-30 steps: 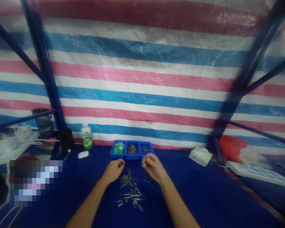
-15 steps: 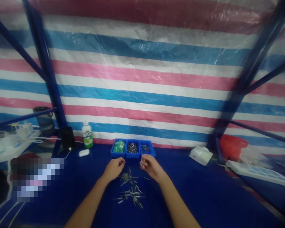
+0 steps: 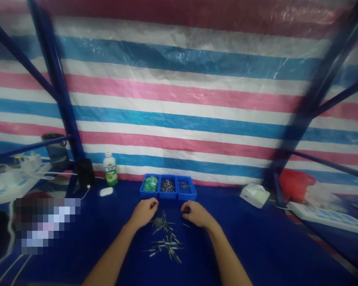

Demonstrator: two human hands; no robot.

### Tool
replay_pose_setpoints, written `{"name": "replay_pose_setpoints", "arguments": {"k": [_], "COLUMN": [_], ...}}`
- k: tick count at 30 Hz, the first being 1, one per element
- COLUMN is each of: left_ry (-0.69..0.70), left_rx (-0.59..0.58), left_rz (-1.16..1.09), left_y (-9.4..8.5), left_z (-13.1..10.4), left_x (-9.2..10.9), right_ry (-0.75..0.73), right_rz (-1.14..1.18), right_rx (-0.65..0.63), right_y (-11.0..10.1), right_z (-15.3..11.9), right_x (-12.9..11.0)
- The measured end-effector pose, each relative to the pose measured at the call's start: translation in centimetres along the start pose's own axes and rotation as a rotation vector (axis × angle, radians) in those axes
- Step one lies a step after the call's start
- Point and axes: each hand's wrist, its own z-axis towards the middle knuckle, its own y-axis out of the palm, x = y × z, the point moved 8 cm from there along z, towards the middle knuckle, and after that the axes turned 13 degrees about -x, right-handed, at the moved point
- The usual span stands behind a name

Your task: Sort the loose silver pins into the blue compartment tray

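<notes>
My left hand (image 3: 145, 210) rests just left of a small pile of thin metal pins (image 3: 159, 222), its thumb and fingertips pressed together on something too small to make out. Over the table to the right, my right hand (image 3: 195, 213) has its fingers curled in; whatever is between them is hidden. One loose pin (image 3: 185, 225) lies below it. More metal pins (image 3: 168, 245) are scattered nearer to me. Behind the hands stand three joined blue bins: one with green pieces (image 3: 150, 184), one with short metal parts (image 3: 167, 185), one with thin pins (image 3: 184, 185).
A white bottle (image 3: 110, 170), a white case (image 3: 106, 192) and a black device (image 3: 85, 174) stand at the left. At the right are a tissue pack (image 3: 254, 194), a red bag (image 3: 296, 185) and a power strip (image 3: 328, 219). Blue posts frame a striped sheet.
My right hand has turned palm down and moved slightly right and lower, away from the bins. My left hand has hardly moved. The view has shifted a little.
</notes>
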Motion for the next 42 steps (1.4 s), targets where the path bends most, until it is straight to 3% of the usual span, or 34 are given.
{"name": "replay_pose_setpoints", "arguments": {"k": [6,13,19,26,29,33,38,40,42], "left_ry": [-0.021,-0.030,-0.015,-0.038,-0.026,-0.023,-0.026,-0.027,-0.024], "left_rx": [0.008,-0.005,-0.005,-0.008,-0.004,-0.005,-0.013,-0.011,-0.011], "left_rz": [0.028,0.012,-0.006,0.021,0.014,-0.002,0.006,0.016,0.021], "left_y": [0.1,-0.1,0.1,0.0,-0.1,-0.1,0.1,0.0,0.0], "left_z": [0.1,0.1,0.1,0.2,0.0,-0.1,0.3,0.4,0.4], "left_x": [-0.2,0.0,0.0,0.0,0.1,0.1,-0.2,-0.3,-0.2], "right_ry": [-0.035,-0.230,-0.268,-0.441,-0.364,-0.201,-0.192,-0.113,-0.009], "right_rz": [-0.006,0.172,0.571,1.404,1.579,1.648,1.662,1.600,1.465], "right_rx": [-0.064,-0.036,-0.091,0.019,0.001,-0.002,-0.023,0.077,0.296], "right_y": [1.4,0.9,0.8,-0.3,-0.1,0.5,0.7,0.6,-0.1], "right_z": [0.6,0.0,-0.1,0.5,0.6,0.7,1.5,2.0,1.9], "right_x": [0.1,-3.8,-5.8,-5.3,-4.7,-3.4,-2.5,-1.1,0.9]}}
